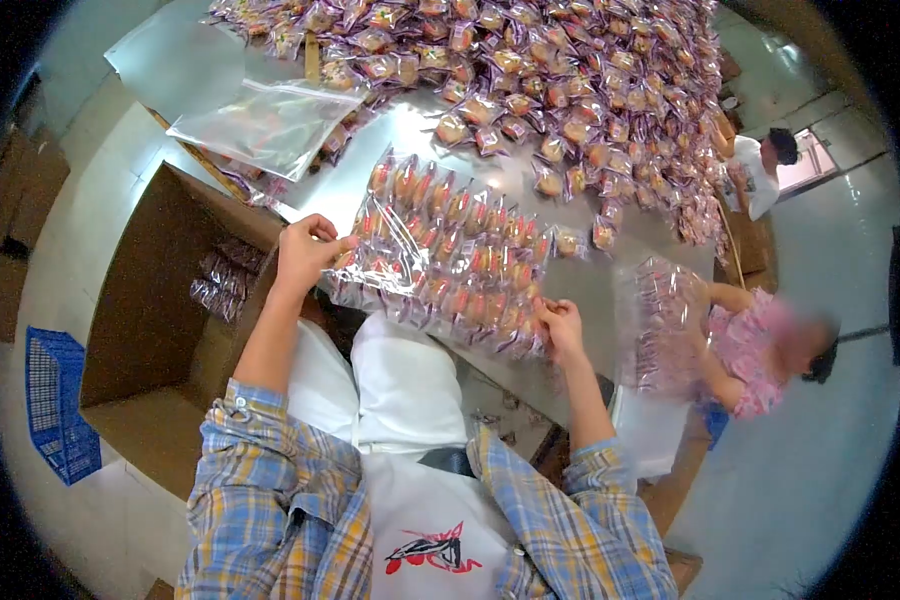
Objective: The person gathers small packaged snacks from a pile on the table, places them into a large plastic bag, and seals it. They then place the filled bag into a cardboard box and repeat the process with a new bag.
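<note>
A large clear plastic bag [450, 255] filled with rows of small wrapped snacks lies tilted over the near edge of the metal table. My left hand [308, 252] pinches the bag's left edge, thumb and fingers closed on the plastic. At the lower right corner, my right hand [562, 325] is closed on the bag as well. The snacks inside look round and tan with reddish parts, in purple-edged wrappers. Just left of my left hand stands an open cardboard box [140, 330] with a similar filled bag [225, 280] inside.
A big heap of wrapped snacks [590, 90] covers the far table. Flat clear bags [270, 125] lie at the back left. A blue plastic crate [58, 405] stands on the floor. A person in pink [755, 350] handles another filled bag [665, 330] at right; a person in white [755, 170] is beyond.
</note>
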`<state>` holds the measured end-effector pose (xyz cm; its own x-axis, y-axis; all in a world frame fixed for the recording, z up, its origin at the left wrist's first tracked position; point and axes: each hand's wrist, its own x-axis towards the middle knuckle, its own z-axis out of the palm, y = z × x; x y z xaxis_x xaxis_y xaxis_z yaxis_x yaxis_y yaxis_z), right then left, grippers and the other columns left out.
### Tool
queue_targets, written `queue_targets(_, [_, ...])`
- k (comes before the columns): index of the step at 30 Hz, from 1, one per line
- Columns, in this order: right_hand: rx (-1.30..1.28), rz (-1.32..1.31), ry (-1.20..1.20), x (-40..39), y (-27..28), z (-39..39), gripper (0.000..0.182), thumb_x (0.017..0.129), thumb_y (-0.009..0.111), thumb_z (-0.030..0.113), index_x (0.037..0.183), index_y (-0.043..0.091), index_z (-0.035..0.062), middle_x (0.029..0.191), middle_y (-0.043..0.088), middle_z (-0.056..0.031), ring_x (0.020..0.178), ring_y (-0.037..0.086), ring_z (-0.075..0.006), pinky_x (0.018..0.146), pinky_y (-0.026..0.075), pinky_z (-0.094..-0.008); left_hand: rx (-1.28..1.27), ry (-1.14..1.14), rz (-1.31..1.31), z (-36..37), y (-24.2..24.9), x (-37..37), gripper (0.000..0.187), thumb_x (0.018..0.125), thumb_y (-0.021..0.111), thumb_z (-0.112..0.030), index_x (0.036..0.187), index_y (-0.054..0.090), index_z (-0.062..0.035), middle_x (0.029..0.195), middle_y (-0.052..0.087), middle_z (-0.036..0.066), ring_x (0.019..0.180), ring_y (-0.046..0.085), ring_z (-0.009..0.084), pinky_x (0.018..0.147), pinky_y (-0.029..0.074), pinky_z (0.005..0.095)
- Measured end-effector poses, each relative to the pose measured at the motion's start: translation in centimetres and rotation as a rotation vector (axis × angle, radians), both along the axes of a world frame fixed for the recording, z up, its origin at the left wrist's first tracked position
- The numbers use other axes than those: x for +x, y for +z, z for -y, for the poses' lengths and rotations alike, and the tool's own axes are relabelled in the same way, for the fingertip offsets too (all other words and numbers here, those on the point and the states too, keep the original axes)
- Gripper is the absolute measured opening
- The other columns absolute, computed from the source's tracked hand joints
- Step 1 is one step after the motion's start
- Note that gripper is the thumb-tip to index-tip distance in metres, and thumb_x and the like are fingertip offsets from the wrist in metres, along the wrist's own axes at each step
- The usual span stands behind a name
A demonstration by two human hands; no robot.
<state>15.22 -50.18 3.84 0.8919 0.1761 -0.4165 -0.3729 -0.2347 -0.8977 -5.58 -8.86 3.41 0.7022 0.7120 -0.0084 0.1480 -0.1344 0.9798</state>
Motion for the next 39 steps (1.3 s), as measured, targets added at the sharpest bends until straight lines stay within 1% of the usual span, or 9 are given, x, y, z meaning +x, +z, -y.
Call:
queue_targets(4, [0.057, 0.115, -0.055, -1.6, 0.5, -0.3, 0.037, 0.085, 0.087, 0.016, 0.078, 0.052, 0.0049, 0.103, 0.065, -0.0048, 0.087, 0.062, -0.0136, 0.075, 0.053, -0.0301, 0.323, 0.05, -0.035, 0.5, 1.0, -0.6, 0.044, 0.072, 0.096, -0.028, 0.071, 0.063, 0.002, 0.064, 0.059, 0.0, 0.053, 0.052, 0.0074, 0.05, 0.045, 0.0284])
queue_targets(11, [-0.34, 0.579, 0.124, -1.8, 0.5, 0.1, 0.037, 0.084, 0.086, 0.029, 0.073, 0.077, -0.0046, 0.118, 0.071, -0.0289, 0.126, 0.064, -0.0361, 0.095, 0.052, -0.0435, 0.13, -0.107, -0.147, 0.7, 2.8, -0.7, 0.03, 0.084, 0.085, -0.025, 0.087, 0.079, 0.0038, 0.058, 0.066, 0.007, 0.053, 0.055, 0.0078, 0.054, 0.046, 0.0287])
queue_targets(21, [-0.816, 0.437, 0.498, -2.6, 4.1, -1.7, 0.048, 0.102, 0.053, 0.037, 0.087, 0.073, -0.0046, 0.084, 0.067, -0.0337, 0.094, 0.065, -0.0505, 0.081, 0.051, -0.0533, 0.493, -0.155, -0.193, -0.1, 5.6, 0.0, 0.021, 0.078, 0.085, -0.017, 0.082, 0.077, 0.0026, 0.067, 0.069, 0.018, 0.059, 0.067, 0.0255, 0.062, 0.052, 0.0362])
queue_targets(24, [-0.837, 0.308, 0.655, -1.4, 5.5, -2.4, 0.059, 0.104, 0.046, 0.043, 0.092, 0.072, -0.008, 0.09, 0.068, -0.0342, 0.096, 0.066, -0.0505, 0.088, 0.05, -0.0537, 0.538, -0.229, -0.345, -0.5, 6.5, 0.5, 0.025, 0.077, 0.085, -0.019, 0.086, 0.078, 0.003, 0.072, 0.071, 0.021, 0.062, 0.068, 0.028, 0.065, 0.053, 0.0378])
queue_targets(27, [-0.778, 0.307, 0.745, 0.4, 4.2, -2.8, 0.068, 0.106, 0.043, 0.052, 0.089, 0.071, -0.0079, 0.084, 0.07, -0.0259, 0.083, 0.069, -0.0322, 0.083, 0.051, -0.0443, 0.523, -0.295, -0.418, -0.3, 6.9, 0.9, 0.025, 0.079, 0.084, -0.019, 0.088, 0.078, 0.0028, 0.076, 0.072, 0.023, 0.066, 0.07, 0.0322, 0.068, 0.054, 0.041])
queue_targets(30, [-0.704, 0.235, 0.552, -0.2, 3.9, -3.6, 0.088, 0.098, 0.04, 0.073, 0.097, 0.071, -0.0089, 0.093, 0.072, -0.0256, 0.096, 0.069, -0.0335, 0.091, 0.049, -0.0442, 0.574, -0.291, -0.395, 0.3, 6.4, 1.4, 0.021, 0.08, 0.083, -0.016, 0.088, 0.078, 0.0025, 0.078, 0.072, 0.024, 0.072, 0.072, 0.0353, 0.071, 0.055, 0.0441])
queue_targets(33, [-0.835, 0.061, 0.695, -3.4, 12.0, -7.3, 0.102, 0.085, 0.041, 0.089, 0.109, 0.072, -0.0049, 0.096, 0.073, -0.0245, 0.102, 0.069, -0.0382, 0.096, 0.049, -0.0451, 0.49, -0.314, -0.574, 0.3, 6.9, 2.3, 0.049, 0.094, 0.07, -0.036, 0.111, 0.069, 0.0096, 0.104, 0.071, 0.032, 0.085, 0.073, 0.0388, 0.08, 0.055, 0.0441])
queue_targets(35, [-0.868, 0.149, 0.667, -3.0, 9.3, -7.1, 0.104, 0.082, 0.042, 0.092, 0.108, 0.074, -0.0026, 0.099, 0.074, -0.0244, 0.104, 0.069, -0.0384, 0.096, 0.049, -0.0449, 0.3, -0.312, -0.645, 1.0, 7.5, 3.5, 0.081, 0.096, 0.059, -0.06, 0.129, 0.056, 0.0141, 0.111, 0.069, 0.035, 0.101, 0.07, 0.0424, 0.092, 0.053, 0.0464])
queue_targets(39, [-0.976, 0.174, 0.638, -3.2, 7.5, -7.5, 0.106, 0.077, 0.043, 0.096, 0.108, 0.075, -0.0001, 0.099, 0.074, -0.0229, 0.106, 0.069, -0.0372, 0.096, 0.05, -0.0441, 0.168, -0.363, -0.609, 5.7, 9.3, 4.1, 0.114, 0.073, 0.071, -0.077, 0.137, 0.048, 0.014, 0.124, 0.061, 0.035, 0.12, 0.062, 0.0449, 0.1, 0.05, 0.0486])
